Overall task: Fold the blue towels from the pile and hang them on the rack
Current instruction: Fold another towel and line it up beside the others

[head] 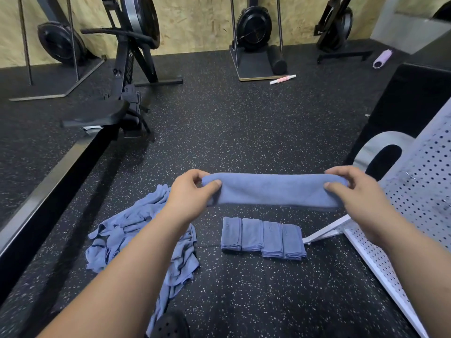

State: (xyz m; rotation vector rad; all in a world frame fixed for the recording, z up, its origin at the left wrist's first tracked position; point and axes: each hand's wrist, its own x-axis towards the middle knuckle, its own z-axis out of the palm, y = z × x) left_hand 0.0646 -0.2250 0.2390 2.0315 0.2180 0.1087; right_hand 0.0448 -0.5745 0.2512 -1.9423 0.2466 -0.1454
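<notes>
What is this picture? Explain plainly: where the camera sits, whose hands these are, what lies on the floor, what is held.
No machine works here: a person wears one camera on the head, looking forward and down. The left hand and right hand each pinch one end of a folded blue towel, stretched level between them above the floor. On that speckled black floor lie a loose pile of blue towels at left and a row of four folded towels in the middle. A white perforated metal piece stands at right; exercise machines stand by the far wall.
</notes>
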